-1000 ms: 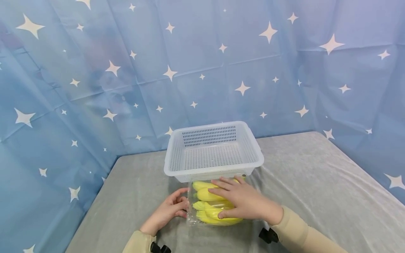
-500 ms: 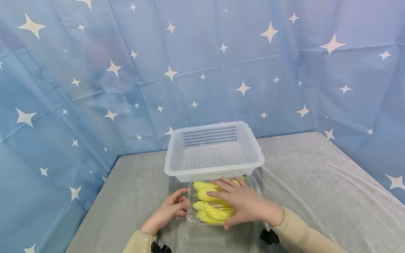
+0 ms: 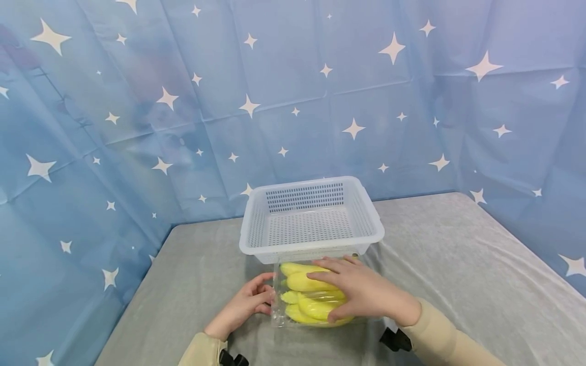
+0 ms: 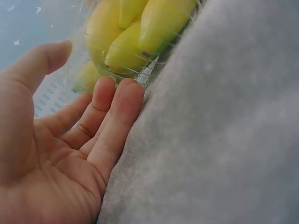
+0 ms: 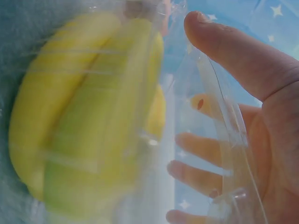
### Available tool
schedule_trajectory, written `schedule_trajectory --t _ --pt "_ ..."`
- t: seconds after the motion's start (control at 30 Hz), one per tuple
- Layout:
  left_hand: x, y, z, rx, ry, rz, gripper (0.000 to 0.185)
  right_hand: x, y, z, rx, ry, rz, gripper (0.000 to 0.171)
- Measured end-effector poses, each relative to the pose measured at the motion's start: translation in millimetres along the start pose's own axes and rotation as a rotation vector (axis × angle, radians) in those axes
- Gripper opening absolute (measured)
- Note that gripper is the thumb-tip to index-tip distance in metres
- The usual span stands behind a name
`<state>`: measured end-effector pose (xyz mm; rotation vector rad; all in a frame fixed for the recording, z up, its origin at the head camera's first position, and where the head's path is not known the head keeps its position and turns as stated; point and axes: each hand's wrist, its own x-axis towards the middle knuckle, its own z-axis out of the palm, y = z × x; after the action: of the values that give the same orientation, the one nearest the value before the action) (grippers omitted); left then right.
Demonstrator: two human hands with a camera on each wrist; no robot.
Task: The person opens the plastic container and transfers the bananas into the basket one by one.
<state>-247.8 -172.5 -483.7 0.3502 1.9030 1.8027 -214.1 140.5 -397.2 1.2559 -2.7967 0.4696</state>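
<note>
Several yellow bananas (image 3: 302, 281) lie inside a clear plastic package (image 3: 277, 319) on the grey cloth, in front of the white basket. My left hand (image 3: 242, 306) is at the package's left side; in the left wrist view its relaxed fingertips (image 4: 128, 95) reach the package edge and the thumb stands away from it. Over the package's right half is my right hand (image 3: 371, 292), fingers spread and slightly bent, covering part of the bananas. The right wrist view has its fingers (image 5: 201, 179) behind a clear plastic edge, with the thumb apart from the bananas (image 5: 88, 116).
A white perforated basket (image 3: 313, 246) stands right behind the package, near the back of the cloth-covered table (image 3: 458, 244). Behind the table hangs a blue star-patterned curtain (image 3: 284, 76).
My right hand has shifted a little to the right over the package, its thumb moving toward the near right side. The left hand and the package stay almost where they were.
</note>
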Motion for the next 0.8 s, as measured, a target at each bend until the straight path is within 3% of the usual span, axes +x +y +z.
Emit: schedule_trajectory --t 0.43,0.8 --pt "1.5 -3.0 -0.9 0.010 0.014 0.002 0.063 -9 4 -19 0.008 0.075 0.022 0.065" --pt "1.7 -2.9 0.7 -0.002 0.016 -0.001 0.065 -16 6 -38 0.017 0.084 0.052 0.052"
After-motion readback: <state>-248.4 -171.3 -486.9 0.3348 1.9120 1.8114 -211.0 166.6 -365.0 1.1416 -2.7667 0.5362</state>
